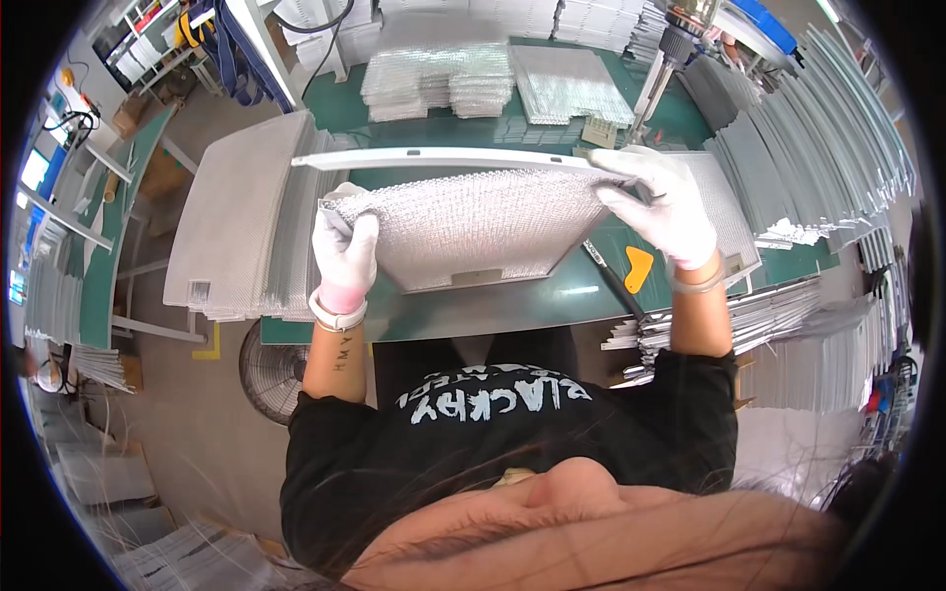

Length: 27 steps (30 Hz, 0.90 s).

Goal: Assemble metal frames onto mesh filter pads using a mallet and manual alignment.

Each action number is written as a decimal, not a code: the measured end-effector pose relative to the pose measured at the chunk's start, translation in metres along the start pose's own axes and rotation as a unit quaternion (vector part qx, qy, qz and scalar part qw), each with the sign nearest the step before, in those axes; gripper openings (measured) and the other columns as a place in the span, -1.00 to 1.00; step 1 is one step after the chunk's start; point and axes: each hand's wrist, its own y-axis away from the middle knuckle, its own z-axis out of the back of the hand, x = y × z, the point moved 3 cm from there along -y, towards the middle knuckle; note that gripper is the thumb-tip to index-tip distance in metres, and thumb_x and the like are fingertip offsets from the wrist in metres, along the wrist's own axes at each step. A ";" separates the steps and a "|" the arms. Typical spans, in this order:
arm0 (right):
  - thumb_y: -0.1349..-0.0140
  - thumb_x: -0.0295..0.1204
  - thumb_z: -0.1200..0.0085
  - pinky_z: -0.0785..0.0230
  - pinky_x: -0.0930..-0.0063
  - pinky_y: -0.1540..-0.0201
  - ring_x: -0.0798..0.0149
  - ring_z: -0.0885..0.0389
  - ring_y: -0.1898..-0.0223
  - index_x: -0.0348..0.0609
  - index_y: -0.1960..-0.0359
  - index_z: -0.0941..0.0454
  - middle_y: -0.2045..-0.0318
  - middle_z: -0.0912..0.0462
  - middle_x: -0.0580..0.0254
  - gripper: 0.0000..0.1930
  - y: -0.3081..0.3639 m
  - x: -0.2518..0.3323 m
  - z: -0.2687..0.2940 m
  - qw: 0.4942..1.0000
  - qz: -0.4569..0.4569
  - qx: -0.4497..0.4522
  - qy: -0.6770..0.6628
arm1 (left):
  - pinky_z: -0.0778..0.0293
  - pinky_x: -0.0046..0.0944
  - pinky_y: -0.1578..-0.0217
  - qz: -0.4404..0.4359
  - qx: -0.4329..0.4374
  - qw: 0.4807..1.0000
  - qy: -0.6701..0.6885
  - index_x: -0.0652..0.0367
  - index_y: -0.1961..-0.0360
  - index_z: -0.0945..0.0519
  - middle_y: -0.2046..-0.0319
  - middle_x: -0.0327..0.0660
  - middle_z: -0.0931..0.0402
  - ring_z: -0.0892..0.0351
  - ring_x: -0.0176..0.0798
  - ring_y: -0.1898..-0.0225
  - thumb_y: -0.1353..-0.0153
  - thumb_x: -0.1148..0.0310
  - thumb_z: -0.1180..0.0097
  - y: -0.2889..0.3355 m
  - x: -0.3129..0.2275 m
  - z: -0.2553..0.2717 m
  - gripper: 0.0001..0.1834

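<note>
A silvery metal mesh filter panel (483,222) is held up over the green workbench, tilted, with a thin metal edge along its bottom. My left hand (345,241), in a white glove, is closed round the panel's left upper corner, thumb on the near side. At the right upper corner, my gloved right hand (662,202) pinches the panel and the end of a slim metal frame strip (443,158). The strip runs above the panel's top edge; its left end stands apart from the panel, beyond my left hand. Some of my right fingers are hidden behind these parts.
Mesh panels (232,217) are piled at the bench's left. Further mesh stacks (439,74) stand at the back. A yellow scraper (639,269) and a dark stick-like tool (611,276) lie near the right hand. Metal strips (729,325) pile up at the right edge.
</note>
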 end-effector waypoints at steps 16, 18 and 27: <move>-0.01 -0.61 -0.11 -0.40 0.21 0.32 0.01 -0.52 0.42 -0.13 -0.11 -0.48 0.47 -0.48 0.07 -0.47 -0.061 0.056 -0.032 0.952 0.193 0.236 0.033 | -0.42 -0.45 0.34 -0.139 0.014 0.990 0.002 0.29 0.09 -0.48 0.29 -0.17 -0.47 -0.45 -0.42 0.30 0.00 0.63 -0.30 -0.011 -0.035 -0.009 -0.59; 0.02 -0.63 -0.14 -0.36 0.23 0.39 0.04 -0.50 0.47 -0.21 -0.08 -0.50 0.51 -0.45 0.08 -0.48 -0.064 0.058 -0.034 0.955 0.231 0.185 -0.018 | -0.43 -0.45 0.33 -0.119 -0.026 0.992 0.024 0.28 0.00 -0.43 0.27 -0.18 -0.46 -0.46 -0.42 0.30 0.00 0.63 -0.30 -0.003 -0.029 -0.008 -0.50; -0.02 -0.63 -0.07 -0.39 0.23 0.29 0.01 -0.49 0.42 -0.09 -0.18 -0.45 0.47 -0.46 0.06 -0.42 -0.068 0.058 -0.032 0.948 0.195 0.253 0.008 | -0.33 -0.52 0.40 -0.219 -0.169 0.960 -0.049 0.23 -0.03 -0.40 0.33 -0.32 -0.41 -0.32 -0.55 0.44 0.07 0.68 -0.38 -0.005 -0.014 -0.014 -0.39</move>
